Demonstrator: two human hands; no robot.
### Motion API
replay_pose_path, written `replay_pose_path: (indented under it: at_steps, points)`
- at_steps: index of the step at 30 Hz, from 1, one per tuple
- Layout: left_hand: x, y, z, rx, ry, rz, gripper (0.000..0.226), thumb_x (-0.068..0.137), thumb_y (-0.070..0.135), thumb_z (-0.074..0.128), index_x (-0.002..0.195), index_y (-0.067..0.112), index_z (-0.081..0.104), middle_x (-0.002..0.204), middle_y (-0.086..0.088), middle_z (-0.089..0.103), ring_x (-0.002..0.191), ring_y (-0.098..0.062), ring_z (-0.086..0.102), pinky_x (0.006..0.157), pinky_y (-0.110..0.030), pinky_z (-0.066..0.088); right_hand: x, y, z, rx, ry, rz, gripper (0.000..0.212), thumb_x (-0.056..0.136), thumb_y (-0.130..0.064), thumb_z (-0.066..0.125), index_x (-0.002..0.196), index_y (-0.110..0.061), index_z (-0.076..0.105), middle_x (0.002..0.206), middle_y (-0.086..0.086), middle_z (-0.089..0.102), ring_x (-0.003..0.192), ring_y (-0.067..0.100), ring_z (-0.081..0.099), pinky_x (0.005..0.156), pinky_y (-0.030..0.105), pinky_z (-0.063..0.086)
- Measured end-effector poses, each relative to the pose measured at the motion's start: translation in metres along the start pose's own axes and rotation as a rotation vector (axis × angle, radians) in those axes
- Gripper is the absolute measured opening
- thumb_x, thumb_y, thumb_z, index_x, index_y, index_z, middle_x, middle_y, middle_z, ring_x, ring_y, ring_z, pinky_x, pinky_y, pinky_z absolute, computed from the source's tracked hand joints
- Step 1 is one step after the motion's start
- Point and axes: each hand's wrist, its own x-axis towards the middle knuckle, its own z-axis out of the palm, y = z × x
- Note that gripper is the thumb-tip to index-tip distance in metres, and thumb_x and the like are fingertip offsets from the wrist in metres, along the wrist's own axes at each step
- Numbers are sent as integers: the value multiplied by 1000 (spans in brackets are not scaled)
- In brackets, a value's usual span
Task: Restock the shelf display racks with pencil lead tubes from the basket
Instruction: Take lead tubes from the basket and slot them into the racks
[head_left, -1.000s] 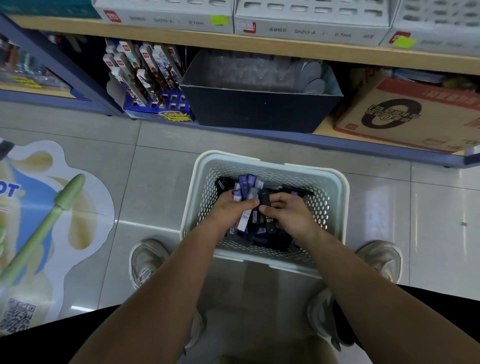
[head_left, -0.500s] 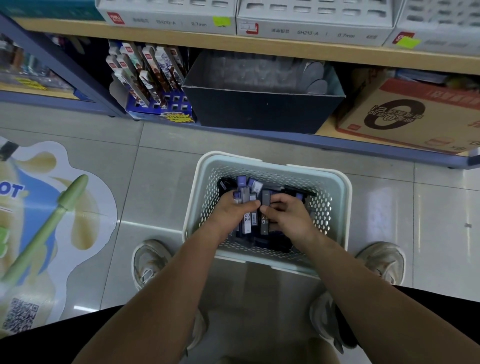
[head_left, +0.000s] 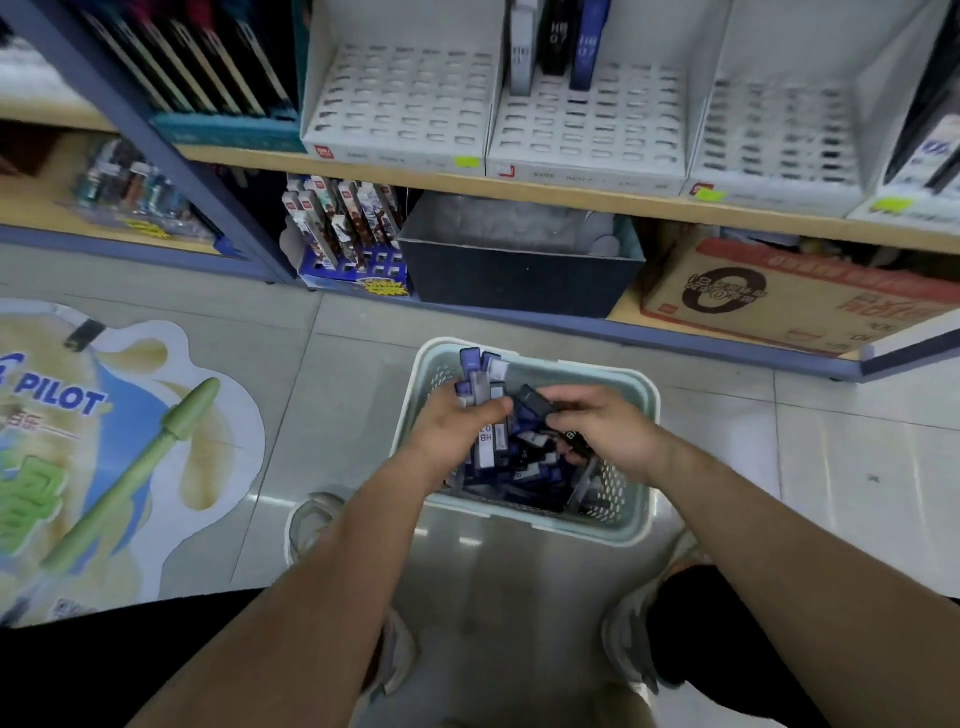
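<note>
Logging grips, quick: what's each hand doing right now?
Left hand: closed on a bundle of lead tubes.
Right hand: closed on a black tube.

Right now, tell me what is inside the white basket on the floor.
The basket holds a loose pile of pencil lead tubes, mostly blue, some black. The left hand grips a bunch; the right hand holds a black one. Hands and pile hide the basket's bottom.

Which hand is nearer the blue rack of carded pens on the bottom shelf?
Left. The left hand, gripping tubes, sits below the blue pen rack; the right hand is farther right over the basket.
</note>
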Motion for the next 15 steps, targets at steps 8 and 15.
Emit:
replay_pose_path:
  at_steps: [8, 15]
  points:
    - [-71, 79, -18, 80, -10, 262, 49, 74, 39, 83, 112, 13, 66, 104, -6, 75, 99, -22, 71, 98, -42, 53, -62, -78, -16, -142, 189, -271, 25, 79, -9, 82, 100, -16, 69, 91, 1, 70, 68, 13, 65, 62, 26, 50]
    - [-121, 125, -27, 159, -28, 372, 38, 82, 33, 81, 113, 24, 61, 107, 4, 72, 102, -14, 67, 91, -28, 50, -103, -138, -10, -33, 288, -466, 6, 99, -13, 59, 104, -10, 62, 87, 12, 72, 71, 21, 70, 66, 30, 57]
